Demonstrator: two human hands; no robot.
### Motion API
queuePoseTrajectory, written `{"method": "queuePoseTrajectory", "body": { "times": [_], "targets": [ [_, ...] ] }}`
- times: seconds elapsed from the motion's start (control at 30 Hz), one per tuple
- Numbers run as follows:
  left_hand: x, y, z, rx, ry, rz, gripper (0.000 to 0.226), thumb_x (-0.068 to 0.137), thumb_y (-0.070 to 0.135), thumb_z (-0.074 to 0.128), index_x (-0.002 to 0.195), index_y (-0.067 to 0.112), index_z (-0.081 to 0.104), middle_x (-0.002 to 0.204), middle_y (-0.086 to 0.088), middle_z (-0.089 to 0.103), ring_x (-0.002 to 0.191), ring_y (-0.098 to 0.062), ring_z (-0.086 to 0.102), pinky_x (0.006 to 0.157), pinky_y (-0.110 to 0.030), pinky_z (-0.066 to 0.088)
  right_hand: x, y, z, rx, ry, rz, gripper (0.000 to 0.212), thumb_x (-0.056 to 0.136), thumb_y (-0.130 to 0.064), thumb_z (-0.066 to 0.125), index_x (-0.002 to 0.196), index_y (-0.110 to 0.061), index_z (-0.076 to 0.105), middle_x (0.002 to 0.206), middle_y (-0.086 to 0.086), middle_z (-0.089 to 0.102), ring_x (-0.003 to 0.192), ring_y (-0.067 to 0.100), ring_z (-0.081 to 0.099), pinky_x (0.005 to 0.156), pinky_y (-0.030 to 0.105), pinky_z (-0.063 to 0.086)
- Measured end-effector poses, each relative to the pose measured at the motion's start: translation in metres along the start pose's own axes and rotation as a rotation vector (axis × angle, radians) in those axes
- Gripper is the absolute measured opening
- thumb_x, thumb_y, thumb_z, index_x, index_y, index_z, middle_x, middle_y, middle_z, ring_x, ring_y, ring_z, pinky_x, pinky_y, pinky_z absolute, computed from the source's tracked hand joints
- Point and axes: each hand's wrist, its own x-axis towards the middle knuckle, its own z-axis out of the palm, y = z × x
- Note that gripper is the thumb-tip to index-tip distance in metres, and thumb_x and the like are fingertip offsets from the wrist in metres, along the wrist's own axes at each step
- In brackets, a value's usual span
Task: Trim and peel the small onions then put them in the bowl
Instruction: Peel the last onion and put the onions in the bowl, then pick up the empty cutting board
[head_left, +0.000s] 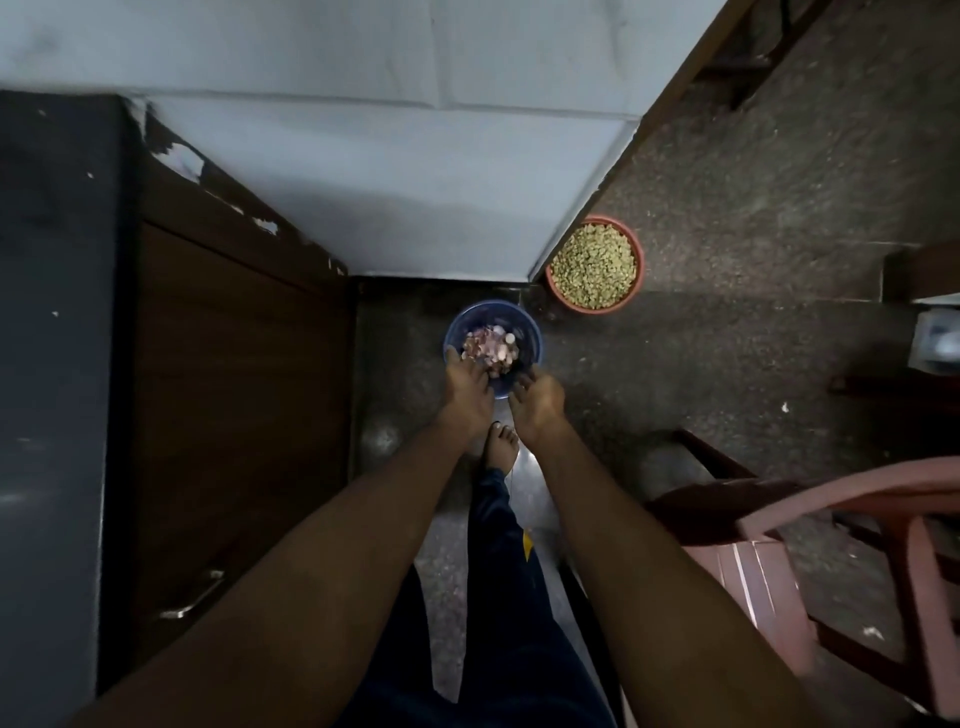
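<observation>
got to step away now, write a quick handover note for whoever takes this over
Left hand: on the near-left rim of the round blue plastic bowl on the dark speckled floor; grip unclear.
Right hand: at the bowl's near-right rim; grip unclear.
Small pinkish onions are heaped in the bowl; whether they are peeled cannot be told.
No knife in view.
Round orange tub of greenish pulses sits beyond, to the right.
Left: trimming and peeling, apparently.

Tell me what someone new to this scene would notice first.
Two bare arms reach down the middle of the view to a blue bowl of small onions on the dark floor, the left hand and right hand at its near rim. Up and to the right, against the pale wall, an orange bowl of green lentils stands out brightly.
</observation>
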Motion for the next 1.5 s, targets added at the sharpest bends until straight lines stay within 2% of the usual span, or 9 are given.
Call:
{"method": "queuePoseTrajectory", "body": {
  "times": [0.23, 0.33, 0.4, 0.53, 0.63, 0.87, 1.17, 1.33, 1.5],
  "targets": [
    [-0.004, 0.007, -0.008, 0.019, -0.043, 0.024, 0.067, 0.117, 0.052, 0.028, 0.169, 0.009, 0.033, 0.172, -0.012, 0.043, 0.159, -0.03, 0.041, 0.131, -0.043, 0.029, -0.015, -0.002, 0.001, -0.056, -0.042, 0.005, 0.046, 0.114, -0.026, 0.04, 0.155, -0.005, 0.048, 0.158, 0.013, 0.052, 0.149, 0.03, 0.046, 0.122, 0.041, 0.035],
    [-0.01, 0.013, -0.01, 0.308, -0.041, 0.113, 0.049, 0.115, 0.027, 0.044, 0.156, 0.001, 0.052, 0.132, -0.015, 0.068, 0.13, -0.034, 0.065, 0.099, -0.035, 0.054, -0.017, -0.005, 0.007, -0.188, -0.014, -0.102, 0.043, 0.113, -0.023, 0.043, 0.149, -0.002, 0.054, 0.145, 0.015, 0.059, 0.132, 0.031, 0.059, 0.108, 0.041, 0.048],
    [-0.015, 0.019, -0.02, 0.729, -0.005, 0.316, 0.051, 0.106, 0.027, 0.058, 0.151, 0.004, 0.058, 0.131, -0.009, 0.068, 0.129, -0.032, 0.065, 0.101, -0.033, 0.053, -0.022, -0.009, 0.013, -0.443, 0.024, -0.242, 0.038, 0.111, -0.026, 0.046, 0.137, -0.006, 0.065, 0.137, 0.019, 0.066, 0.113, 0.03, 0.067, 0.091, 0.041, 0.053],
    [-0.05, 0.049, -0.05, 1.469, 0.064, 0.88, 0.063, 0.102, 0.025, 0.066, 0.16, 0.008, 0.049, 0.161, -0.017, 0.055, 0.15, -0.034, 0.05, 0.125, -0.042, 0.036, -0.055, -0.01, 0.03, -1.272, 0.059, -0.729, 0.051, 0.108, -0.044, 0.041, 0.141, -0.012, 0.062, 0.142, 0.016, 0.065, 0.132, 0.038, 0.059, 0.11, 0.044, 0.044],
    [-0.081, 0.08, -0.07, 1.665, 0.193, 1.146, 0.07, 0.104, 0.035, 0.051, 0.165, 0.004, 0.039, 0.168, -0.017, 0.047, 0.157, -0.034, 0.045, 0.129, -0.046, 0.035, -0.083, 0.003, 0.06, -1.641, 0.023, -1.126, 0.067, 0.105, -0.056, 0.029, 0.151, -0.015, 0.054, 0.161, 0.015, 0.049, 0.151, 0.039, 0.041, 0.123, 0.054, 0.032],
    [-0.181, 0.172, -0.186, 1.543, 0.634, 1.222, 0.08, 0.111, 0.038, 0.05, 0.174, 0.005, 0.012, 0.183, -0.016, 0.012, 0.17, -0.033, 0.011, 0.138, -0.05, 0.016, -0.189, 0.083, 0.186, -1.797, -0.271, -1.7, 0.055, 0.113, -0.043, 0.038, 0.164, -0.024, 0.035, 0.177, 0.013, 0.013, 0.163, 0.043, 0.01, 0.125, 0.06, 0.023],
    [-0.295, 0.194, -0.447, 1.186, 1.073, 1.076, 0.087, 0.109, 0.037, 0.055, 0.174, 0.004, 0.006, 0.183, -0.014, 0.006, 0.171, -0.03, 0.005, 0.139, -0.049, 0.015, -0.323, 0.307, 0.274, -1.845, -0.895, -1.879, 0.053, 0.11, -0.045, 0.039, 0.162, -0.035, 0.034, 0.178, 0.014, 0.005, 0.163, 0.04, 0.006, 0.129, 0.057, 0.019],
    [-0.329, 0.145, -0.59, 1.045, 1.285, 0.939, 0.083, 0.104, 0.034, 0.061, 0.171, 0.002, 0.023, 0.18, -0.016, 0.025, 0.168, -0.034, 0.023, 0.135, -0.049, 0.026, -0.356, 0.455, 0.262, -1.861, -1.273, -1.867, 0.048, 0.106, -0.04, 0.053, 0.153, -0.029, 0.053, 0.166, 0.023, 0.034, 0.153, 0.043, 0.033, 0.123, 0.053, 0.034],
    [-0.341, 0.08, -0.697, 0.885, 1.357, 0.722, 0.074, 0.104, 0.037, 0.066, 0.168, 0.016, 0.035, 0.172, -0.01, 0.039, 0.158, -0.032, 0.041, 0.127, -0.046, 0.039, -0.37, 0.558, 0.23, -2.027, -1.48, -1.675, 0.046, 0.102, -0.035, 0.063, 0.145, -0.023, 0.06, 0.13, 0.009, 0.057, 0.119, 0.029, 0.057, 0.095, 0.041, 0.055]
  ]
}}
